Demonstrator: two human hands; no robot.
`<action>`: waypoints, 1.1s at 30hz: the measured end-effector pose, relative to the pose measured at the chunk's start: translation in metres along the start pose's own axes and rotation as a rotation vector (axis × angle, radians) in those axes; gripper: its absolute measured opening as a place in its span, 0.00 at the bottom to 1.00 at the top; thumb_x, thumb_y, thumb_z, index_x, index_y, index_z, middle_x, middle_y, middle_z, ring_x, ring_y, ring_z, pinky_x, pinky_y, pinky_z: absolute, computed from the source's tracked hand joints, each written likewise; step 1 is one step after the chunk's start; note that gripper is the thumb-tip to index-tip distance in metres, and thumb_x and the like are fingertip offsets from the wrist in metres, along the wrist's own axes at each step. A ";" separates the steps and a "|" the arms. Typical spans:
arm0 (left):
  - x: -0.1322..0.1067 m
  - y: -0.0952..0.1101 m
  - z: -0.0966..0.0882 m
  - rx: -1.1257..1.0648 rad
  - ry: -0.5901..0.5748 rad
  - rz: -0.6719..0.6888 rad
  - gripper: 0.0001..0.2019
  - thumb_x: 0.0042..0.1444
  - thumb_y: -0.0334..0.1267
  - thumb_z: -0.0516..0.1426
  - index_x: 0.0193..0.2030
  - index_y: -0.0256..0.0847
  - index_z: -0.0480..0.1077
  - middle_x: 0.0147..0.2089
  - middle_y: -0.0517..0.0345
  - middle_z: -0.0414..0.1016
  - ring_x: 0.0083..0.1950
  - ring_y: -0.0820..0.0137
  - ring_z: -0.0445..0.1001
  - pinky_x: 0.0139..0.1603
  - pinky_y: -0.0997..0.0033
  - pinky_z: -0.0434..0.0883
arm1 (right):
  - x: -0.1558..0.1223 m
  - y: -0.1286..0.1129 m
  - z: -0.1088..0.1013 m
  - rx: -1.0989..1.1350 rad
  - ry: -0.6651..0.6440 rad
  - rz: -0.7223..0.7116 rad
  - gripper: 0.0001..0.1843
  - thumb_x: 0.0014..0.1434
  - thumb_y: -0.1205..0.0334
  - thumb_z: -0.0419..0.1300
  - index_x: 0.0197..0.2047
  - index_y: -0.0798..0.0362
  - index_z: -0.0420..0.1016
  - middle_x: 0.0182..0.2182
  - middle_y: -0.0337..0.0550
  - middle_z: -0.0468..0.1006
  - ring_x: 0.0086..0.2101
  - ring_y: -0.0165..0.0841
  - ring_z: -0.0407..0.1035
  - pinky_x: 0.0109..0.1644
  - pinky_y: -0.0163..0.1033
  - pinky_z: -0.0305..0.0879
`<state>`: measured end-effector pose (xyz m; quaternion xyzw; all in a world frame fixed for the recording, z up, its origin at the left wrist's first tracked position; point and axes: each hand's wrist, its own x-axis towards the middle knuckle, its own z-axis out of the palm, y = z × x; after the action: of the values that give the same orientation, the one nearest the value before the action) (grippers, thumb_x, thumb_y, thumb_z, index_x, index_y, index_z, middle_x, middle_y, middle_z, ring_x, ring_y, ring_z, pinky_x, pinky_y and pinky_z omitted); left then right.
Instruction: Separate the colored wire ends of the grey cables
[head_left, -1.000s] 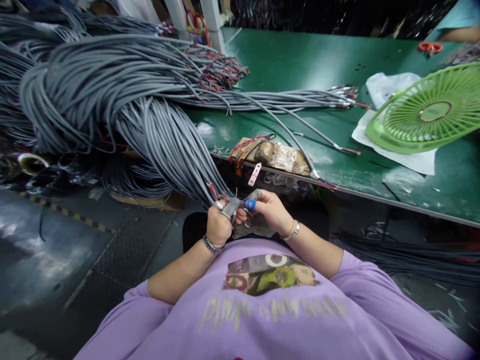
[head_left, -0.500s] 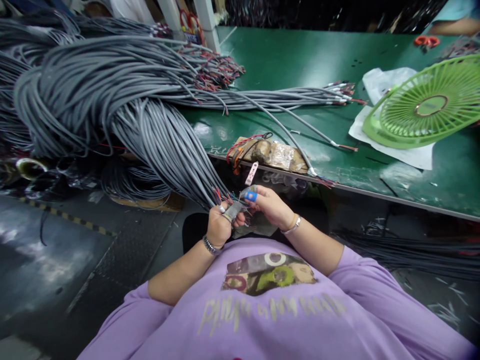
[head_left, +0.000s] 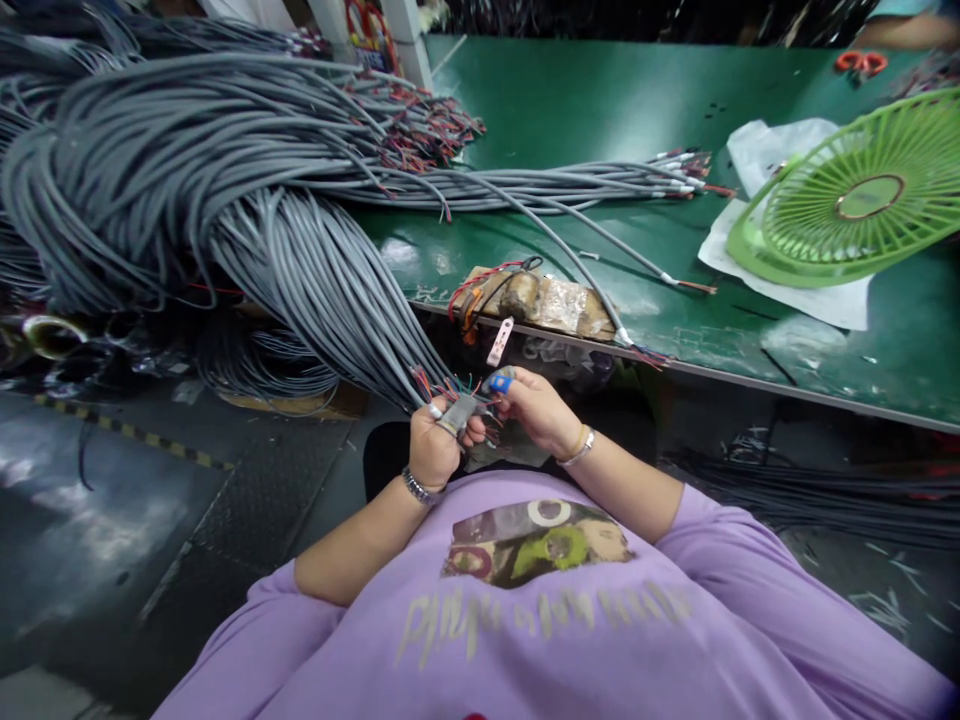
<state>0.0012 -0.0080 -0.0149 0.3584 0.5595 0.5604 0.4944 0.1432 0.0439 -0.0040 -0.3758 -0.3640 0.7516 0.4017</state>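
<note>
Close in front of my body, my left hand [head_left: 437,447] is closed around the end of a grey cable from the hanging bundle [head_left: 337,290]. A worn grey wrapping [head_left: 459,412] covers what looks like its thumb. Thin coloured wires [head_left: 457,385] fan out just above that hand. To the right, my right hand [head_left: 538,405] is closed in a pinch beside the wire ends, with blue tape [head_left: 498,383] around a digit and a grey covering at its tip. Whatever lies between those fingertips is too small to make out.
Behind the hands runs the green table [head_left: 600,100]. A wooden block with tape and wires [head_left: 551,302] sits at its near edge, a white tag [head_left: 499,342] hanging below. More grey cables [head_left: 150,170] pile up at left. A green fan [head_left: 862,195] and red-handled scissors [head_left: 861,65] are at right.
My left hand has shifted slightly left, so the wire ends show more openly. My right hand stays close by, its pinch a little higher. The whole view has moved slightly.
</note>
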 end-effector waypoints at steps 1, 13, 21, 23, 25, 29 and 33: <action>0.000 0.001 0.001 -0.014 0.013 0.002 0.15 0.50 0.47 0.62 0.22 0.38 0.69 0.18 0.58 0.75 0.17 0.75 0.71 0.15 0.79 0.62 | 0.000 0.000 -0.002 0.025 -0.012 0.020 0.16 0.46 0.52 0.68 0.27 0.54 0.69 0.19 0.31 0.66 0.21 0.22 0.58 0.27 0.32 0.56; 0.002 0.007 0.002 -0.026 0.048 -0.013 0.14 0.48 0.46 0.62 0.22 0.38 0.68 0.18 0.60 0.73 0.16 0.76 0.70 0.15 0.79 0.62 | -0.005 -0.001 -0.007 -0.104 -0.171 -0.067 0.20 0.43 0.49 0.73 0.31 0.55 0.74 0.24 0.36 0.75 0.25 0.26 0.64 0.29 0.33 0.62; 0.004 0.011 0.002 -0.110 0.054 -0.031 0.15 0.47 0.48 0.63 0.24 0.38 0.69 0.17 0.62 0.72 0.15 0.76 0.69 0.13 0.79 0.60 | -0.004 0.003 -0.008 -0.093 -0.178 -0.094 0.20 0.42 0.50 0.74 0.30 0.55 0.75 0.24 0.36 0.74 0.25 0.26 0.63 0.31 0.34 0.62; 0.004 0.010 0.003 -0.102 0.079 -0.035 0.14 0.47 0.47 0.63 0.25 0.38 0.68 0.17 0.62 0.72 0.15 0.76 0.69 0.14 0.79 0.61 | -0.006 0.003 -0.006 -0.090 -0.185 -0.078 0.20 0.42 0.51 0.74 0.28 0.55 0.73 0.23 0.36 0.73 0.25 0.26 0.64 0.31 0.34 0.62; 0.004 0.010 0.003 -0.087 0.097 -0.034 0.14 0.47 0.47 0.63 0.25 0.38 0.68 0.17 0.63 0.72 0.15 0.76 0.69 0.14 0.79 0.61 | -0.008 0.003 -0.005 -0.103 -0.199 -0.061 0.20 0.42 0.51 0.74 0.28 0.55 0.72 0.23 0.36 0.74 0.25 0.27 0.65 0.31 0.35 0.63; 0.002 0.011 0.002 -0.050 0.093 -0.023 0.15 0.47 0.48 0.62 0.24 0.39 0.67 0.17 0.62 0.72 0.14 0.77 0.68 0.13 0.80 0.60 | -0.007 0.003 -0.008 -0.098 -0.169 -0.063 0.20 0.42 0.51 0.74 0.27 0.55 0.72 0.23 0.35 0.73 0.25 0.26 0.63 0.31 0.34 0.63; 0.001 0.018 0.003 -0.045 0.031 -0.028 0.16 0.47 0.50 0.62 0.23 0.38 0.69 0.16 0.61 0.71 0.14 0.76 0.67 0.12 0.80 0.58 | 0.005 0.002 -0.018 0.058 -0.032 -0.024 0.22 0.47 0.44 0.69 0.29 0.55 0.72 0.21 0.34 0.68 0.22 0.24 0.59 0.28 0.32 0.60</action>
<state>0.0008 -0.0041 0.0025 0.3307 0.5593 0.5713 0.5015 0.1557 0.0518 -0.0153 -0.3474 -0.3532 0.7628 0.4155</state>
